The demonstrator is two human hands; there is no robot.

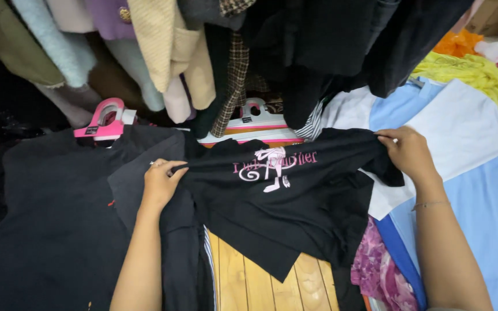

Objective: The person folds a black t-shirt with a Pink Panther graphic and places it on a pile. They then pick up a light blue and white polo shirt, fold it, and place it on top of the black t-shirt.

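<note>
Fingertips hide in folds of the black shirt (pink print blurred); left hand and right hand pinch its edges.

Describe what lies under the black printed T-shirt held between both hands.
Under the black T-shirt, wooden planks show below its hem, a pink floral cloth at its right, a dark garment at its left. Whatever lies directly beneath the shirt's middle is covered.
</note>
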